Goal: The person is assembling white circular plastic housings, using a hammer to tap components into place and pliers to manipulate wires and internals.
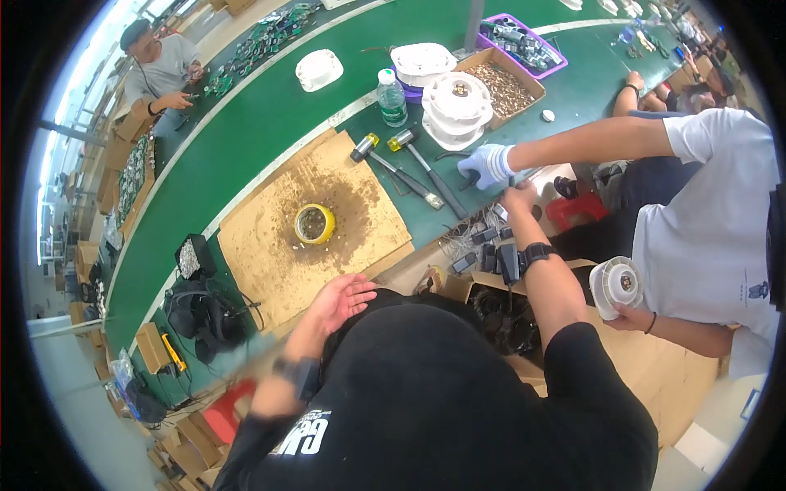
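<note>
Work surface: a long green bench point(270, 123) running from 7 o'clock up to 1 o'clock, marked by a pale stripe along its length. On it lies a brown cardboard sheet point(278, 245), stained dark around a yellow ring-shaped part point(314, 223) near its middle.

Left hand point(342, 299): open, fingers spread, palm up, empty, hovering over the near edge of the cardboard sheet at 5 o'clock from the yellow ring-shaped part. The forearm behind it is motion-blurred.

Right hand point(517, 199): extended to the bench's near edge, closed around something small; what it holds cannot be made out. A co-worker's gloved hand point(485, 165) sits just beside it at 11 o'clock.

Two hammers point(413, 170) lie side by side at 9 o'clock from the gloved hand. Stacked white round housings point(455, 108), a water bottle point(391, 98) and a box of small metal parts point(503, 87) stand further up the bench.

Clearance: bare cardboard lies between the left hand and the ring. The right side is crowded by the co-worker's arm and a cluster of dark components point(491, 254) at the edge.

Obscured: the person's black shirt covers the lower centre. The fisheye rim cuts off the bench ends. A second seated person point(164, 69) works at 10 o'clock.
</note>
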`<control>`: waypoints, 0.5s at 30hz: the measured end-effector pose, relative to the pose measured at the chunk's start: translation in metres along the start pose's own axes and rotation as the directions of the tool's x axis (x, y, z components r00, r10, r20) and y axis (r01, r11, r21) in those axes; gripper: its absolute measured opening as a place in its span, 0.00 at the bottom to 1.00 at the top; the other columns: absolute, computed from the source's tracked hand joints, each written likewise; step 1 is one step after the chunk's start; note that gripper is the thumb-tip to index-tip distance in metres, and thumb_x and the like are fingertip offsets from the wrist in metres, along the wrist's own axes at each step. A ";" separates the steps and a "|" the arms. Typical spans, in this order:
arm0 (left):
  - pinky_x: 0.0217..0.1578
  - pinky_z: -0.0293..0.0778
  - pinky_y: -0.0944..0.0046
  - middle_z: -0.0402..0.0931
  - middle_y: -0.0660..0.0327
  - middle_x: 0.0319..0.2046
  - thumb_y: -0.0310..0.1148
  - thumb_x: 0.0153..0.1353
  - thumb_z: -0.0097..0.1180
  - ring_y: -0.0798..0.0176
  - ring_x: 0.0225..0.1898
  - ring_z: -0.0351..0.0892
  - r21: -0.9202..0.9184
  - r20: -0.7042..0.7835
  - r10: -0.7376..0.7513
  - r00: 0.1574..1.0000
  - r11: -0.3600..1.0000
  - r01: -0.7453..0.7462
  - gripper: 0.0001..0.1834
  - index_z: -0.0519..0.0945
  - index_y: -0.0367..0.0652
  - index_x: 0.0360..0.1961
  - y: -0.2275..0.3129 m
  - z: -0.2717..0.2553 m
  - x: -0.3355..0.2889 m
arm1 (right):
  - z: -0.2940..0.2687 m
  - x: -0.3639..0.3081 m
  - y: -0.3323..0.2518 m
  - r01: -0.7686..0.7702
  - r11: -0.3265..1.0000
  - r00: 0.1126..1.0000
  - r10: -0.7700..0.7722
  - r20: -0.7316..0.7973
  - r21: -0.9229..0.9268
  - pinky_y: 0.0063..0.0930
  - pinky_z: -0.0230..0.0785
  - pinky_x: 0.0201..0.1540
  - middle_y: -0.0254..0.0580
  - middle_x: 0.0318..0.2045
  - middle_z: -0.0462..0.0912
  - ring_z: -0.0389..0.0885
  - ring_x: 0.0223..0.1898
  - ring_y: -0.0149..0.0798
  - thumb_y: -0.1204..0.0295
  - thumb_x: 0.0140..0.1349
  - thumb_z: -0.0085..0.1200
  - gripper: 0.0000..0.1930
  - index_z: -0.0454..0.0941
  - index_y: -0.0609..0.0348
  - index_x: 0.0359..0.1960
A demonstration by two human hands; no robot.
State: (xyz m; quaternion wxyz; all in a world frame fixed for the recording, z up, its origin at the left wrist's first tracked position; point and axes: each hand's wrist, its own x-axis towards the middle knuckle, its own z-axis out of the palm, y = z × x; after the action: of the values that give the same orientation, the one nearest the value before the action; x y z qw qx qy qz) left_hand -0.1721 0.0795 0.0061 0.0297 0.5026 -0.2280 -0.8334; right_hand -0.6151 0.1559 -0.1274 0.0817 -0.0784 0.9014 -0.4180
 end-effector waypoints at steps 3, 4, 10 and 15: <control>0.42 0.77 0.62 0.80 0.54 0.47 0.41 0.71 0.45 0.59 0.46 0.81 -0.002 -0.026 0.011 1.000 1.000 -0.011 0.16 0.72 0.41 0.52 -0.001 -0.003 -0.001 | -0.004 -0.015 -0.005 -0.424 0.797 0.886 0.265 0.381 0.429 0.36 0.74 0.29 0.45 0.32 0.80 0.80 0.30 0.44 0.81 0.56 0.50 0.06 0.76 0.65 0.35; 0.42 0.77 0.62 0.80 0.54 0.47 0.41 0.71 0.45 0.59 0.46 0.81 -0.006 -0.021 0.010 1.000 1.000 -0.010 0.16 0.72 0.41 0.52 0.000 -0.002 -0.001 | -0.010 -0.015 0.000 -0.420 0.801 0.887 0.265 0.378 0.426 0.36 0.74 0.29 0.45 0.32 0.80 0.80 0.30 0.44 0.81 0.56 0.50 0.06 0.76 0.65 0.35; 0.45 0.78 0.61 0.79 0.51 0.49 0.39 0.72 0.43 0.56 0.49 0.81 -0.011 -0.009 -0.002 1.000 1.000 0.002 0.16 0.71 0.40 0.53 0.000 -0.009 0.003 | -0.034 -0.026 -0.006 -0.610 0.651 0.746 0.281 0.604 0.451 0.31 0.71 0.28 0.38 0.28 0.76 0.77 0.28 0.38 0.74 0.61 0.48 0.03 0.73 0.59 0.35; 0.46 0.78 0.59 0.78 0.50 0.49 0.38 0.71 0.44 0.54 0.48 0.81 -0.037 0.017 -0.008 1.000 0.999 0.009 0.16 0.71 0.39 0.54 0.002 -0.029 0.013 | -0.032 -0.049 0.006 -0.568 0.465 0.804 0.136 0.579 0.679 0.33 0.70 0.41 0.38 0.36 0.77 0.77 0.38 0.38 0.70 0.60 0.50 0.06 0.72 0.56 0.36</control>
State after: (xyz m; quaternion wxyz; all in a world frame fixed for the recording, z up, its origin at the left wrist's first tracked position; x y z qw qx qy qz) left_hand -0.1544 0.0643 -0.0150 0.0336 0.4958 -0.2104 -0.8419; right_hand -0.5748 0.1941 -0.1075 0.4002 0.0706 0.5444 -0.7338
